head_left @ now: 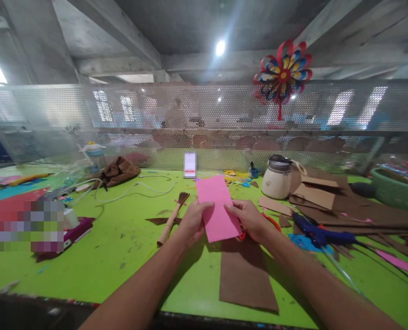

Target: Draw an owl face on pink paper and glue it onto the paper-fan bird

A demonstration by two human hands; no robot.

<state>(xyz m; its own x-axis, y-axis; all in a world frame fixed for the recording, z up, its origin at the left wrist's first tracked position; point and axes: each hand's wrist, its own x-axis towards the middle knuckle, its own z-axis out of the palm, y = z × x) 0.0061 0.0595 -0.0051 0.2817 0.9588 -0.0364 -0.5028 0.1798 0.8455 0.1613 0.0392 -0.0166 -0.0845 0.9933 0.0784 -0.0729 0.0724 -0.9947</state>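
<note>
A pink sheet (218,215), roughly rectangular, is held up between both hands above the green table. My left hand (194,220) grips its left edge, thumb on the front. On the right edge, my right hand (248,219) pinches it the same way, with fingers hidden behind. Red scissor handles (272,222) show beside and behind my right hand. Below the sheet, a brown rectangular piece (247,279) lies on the table. Left of my left hand rests a rolled brown paper stick (171,222) with a fringed end.
A blue glue gun (322,234) with its cable lies at right, near brown sheets (362,215) and a cream jug (276,179). A phone (190,165) stands at the back by the mesh screen (149,114). A green basket (394,188) is far right, a purple case (78,230) left.
</note>
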